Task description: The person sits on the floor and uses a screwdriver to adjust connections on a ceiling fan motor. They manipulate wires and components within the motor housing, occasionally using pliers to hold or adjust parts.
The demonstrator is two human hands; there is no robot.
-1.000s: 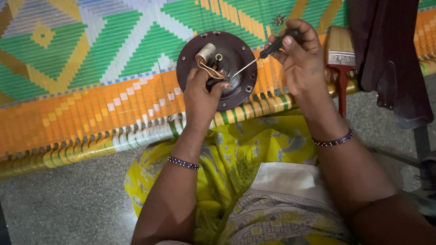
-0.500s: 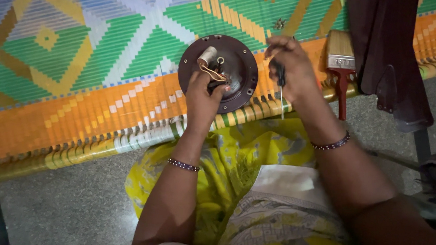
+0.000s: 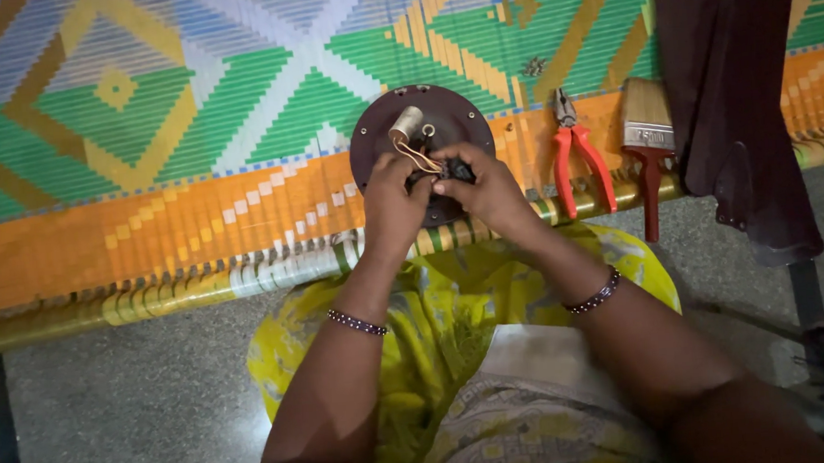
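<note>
Here the left hand (image 3: pixel 393 197) and right hand (image 3: pixel 485 188) meet over a dark round motor plate (image 3: pixel 421 132) on the woven cot (image 3: pixel 191 130), both pinching a small black part (image 3: pixel 453 171) by thin wires (image 3: pixel 415 156). The plate looks heavy and rigid, the wires delicate; its rim seems safest. Pliers (image 3: pixel 577 155) and brush (image 3: pixel 648 149) lie right.

A round, dark brown metal motor plate (image 3: pixel 453 117) is laid flat on the woven surface, at its orange border. A pale cylindrical capacitor (image 3: pixel 405 123) is seated on its upper left, tilted, with orange-tan wires (image 3: pixel 415 157) led down to a small black part (image 3: pixel 456 171) pinched at the plate's middle.
</note>
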